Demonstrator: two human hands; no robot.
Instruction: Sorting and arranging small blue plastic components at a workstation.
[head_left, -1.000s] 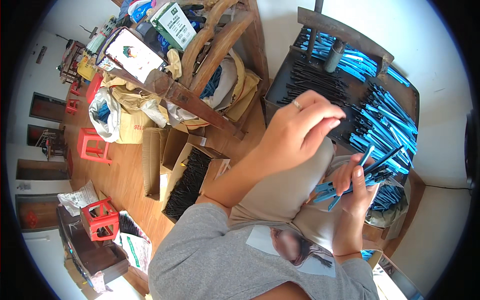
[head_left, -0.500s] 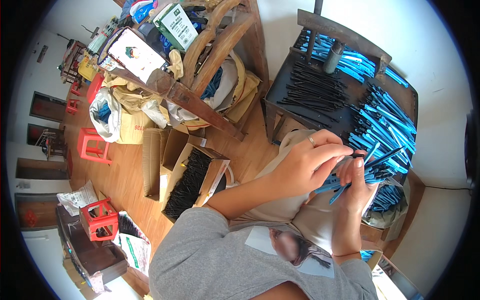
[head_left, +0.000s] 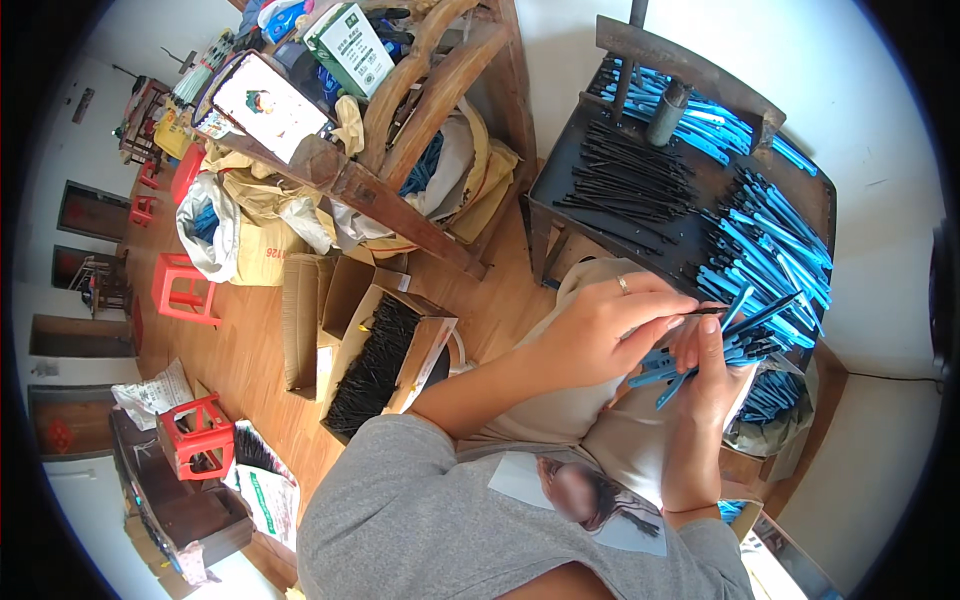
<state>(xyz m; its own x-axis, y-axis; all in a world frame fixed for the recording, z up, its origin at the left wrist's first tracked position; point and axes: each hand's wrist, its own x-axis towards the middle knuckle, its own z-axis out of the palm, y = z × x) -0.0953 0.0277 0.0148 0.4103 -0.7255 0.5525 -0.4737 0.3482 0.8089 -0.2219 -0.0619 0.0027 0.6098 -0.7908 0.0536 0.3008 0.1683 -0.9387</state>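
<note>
A bundle of slim blue sticks with black ends [head_left: 650, 376] is gripped in my right hand [head_left: 712, 385], above my lap. My left hand [head_left: 610, 325], with a ring on one finger, reaches across from the left. Its thumb and fingertips pinch a small dark strip [head_left: 708, 310] at my right thumb's tip; whether it belongs to one of the sticks I cannot tell. Just beyond my hands, more blue sticks [head_left: 765, 250] are heaped on a dark metal-topped stand [head_left: 675, 243]. Thin black sticks [head_left: 635, 175] lie there in a pile.
An upright metal post [head_left: 668, 115] rises from the stand. Left of my lap, an open cardboard box [head_left: 430, 350] holds many black sticks. A wooden frame [head_left: 400, 210] with stuffed sacks [head_left: 265, 250] stands farther off. A bag of blue pieces [head_left: 772, 398] sits below the stand's right side.
My left fingertips have shifted slightly, and more of the pinched dark strip shows. The right hand keeps its bundle in nearly the same place.
</note>
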